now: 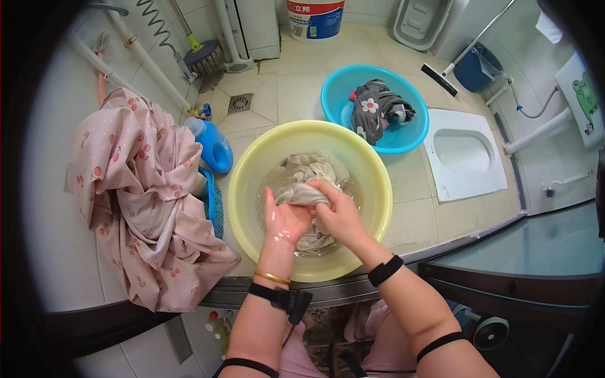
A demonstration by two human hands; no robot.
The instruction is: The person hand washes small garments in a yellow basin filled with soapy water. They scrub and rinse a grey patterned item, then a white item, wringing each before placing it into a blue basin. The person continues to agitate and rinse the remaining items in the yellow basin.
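A pale yellow plastic basin (378,208) stands before me, holding cloudy water and wet, light-coloured fabric (326,165). My right hand (340,210) grips a bunched fold of this cloth (300,194) above the water. Palm up, my left hand (286,222) is wet, its thumb stretched away to the left. The fold lies across the fingers of that hand and hides them, so their grip on it does not show. Part of the fabric rests in the water beneath both hands.
Beyond sits a blue basin (331,101) with dark grey flowered clothing (373,111). Pink cherry-print fabric (146,203) hangs at left, beside a blue detergent bottle (215,149) and blue plastic basket (216,208). A squat toilet (444,179) is at right; a door track (326,293) runs in front.
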